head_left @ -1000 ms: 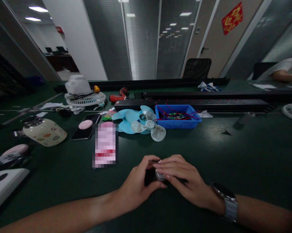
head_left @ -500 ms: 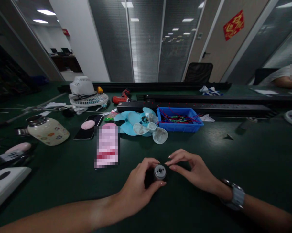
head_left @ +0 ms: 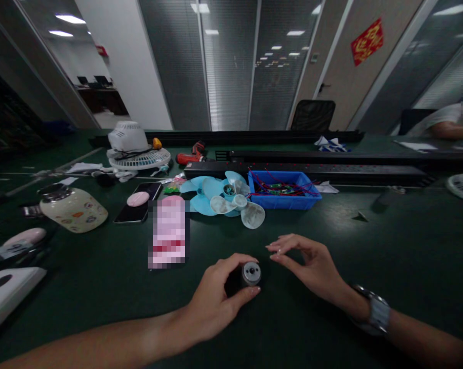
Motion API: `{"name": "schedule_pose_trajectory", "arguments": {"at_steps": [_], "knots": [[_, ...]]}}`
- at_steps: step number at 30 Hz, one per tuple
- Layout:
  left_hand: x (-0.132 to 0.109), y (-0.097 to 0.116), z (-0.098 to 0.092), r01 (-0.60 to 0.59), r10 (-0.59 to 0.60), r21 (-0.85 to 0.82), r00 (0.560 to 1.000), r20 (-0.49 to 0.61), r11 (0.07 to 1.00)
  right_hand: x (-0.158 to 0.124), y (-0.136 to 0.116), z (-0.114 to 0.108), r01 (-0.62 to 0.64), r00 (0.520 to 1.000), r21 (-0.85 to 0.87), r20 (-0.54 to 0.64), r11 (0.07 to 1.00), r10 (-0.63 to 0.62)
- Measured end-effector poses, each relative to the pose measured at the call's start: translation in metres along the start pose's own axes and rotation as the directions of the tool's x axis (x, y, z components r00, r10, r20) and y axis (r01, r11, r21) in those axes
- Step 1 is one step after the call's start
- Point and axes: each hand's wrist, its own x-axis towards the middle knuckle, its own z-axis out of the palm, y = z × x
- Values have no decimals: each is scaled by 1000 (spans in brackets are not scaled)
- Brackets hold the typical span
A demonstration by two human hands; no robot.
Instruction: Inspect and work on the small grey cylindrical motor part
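Observation:
My left hand [head_left: 216, 294] is wrapped round a small dark motor [head_left: 250, 273], whose round silver end faces me with a hole in its middle. It rests low over the dark green table [head_left: 388, 246]. Just right of it, my right hand [head_left: 311, 264] hovers with its fingers loosely apart and nothing in them, fingertips a short way from the motor. A watch [head_left: 375, 312] is on my right wrist.
Pale blue and clear fan blades [head_left: 225, 197] lie behind the hands, next to a blue bin of wired boards [head_left: 283, 189]. A phone [head_left: 137, 202], a jar [head_left: 72, 207], a white fan body [head_left: 133, 148] and a red drill [head_left: 190, 154] sit left. Another person sits far right.
My right hand lifted off the motor's end and drew back to the right, uncovering the silver face. My left hand kept its hold.

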Motion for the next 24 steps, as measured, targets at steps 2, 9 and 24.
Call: {"name": "schedule_pose_trajectory", "arguments": {"at_steps": [2, 9, 24], "knots": [[0, -2, 1, -29, 29, 3, 999, 13, 1000, -2, -12, 5, 59, 997, 63, -58, 996, -56], [-1, -12, 8, -144, 144, 32, 990, 1, 989, -8, -37, 22, 36, 993, 80, 109, 996, -45], [0, -10, 7, -120, 119, 38, 993, 14, 992, -11, -36, 20, 63, 995, 3, 78, 998, -63]]}}
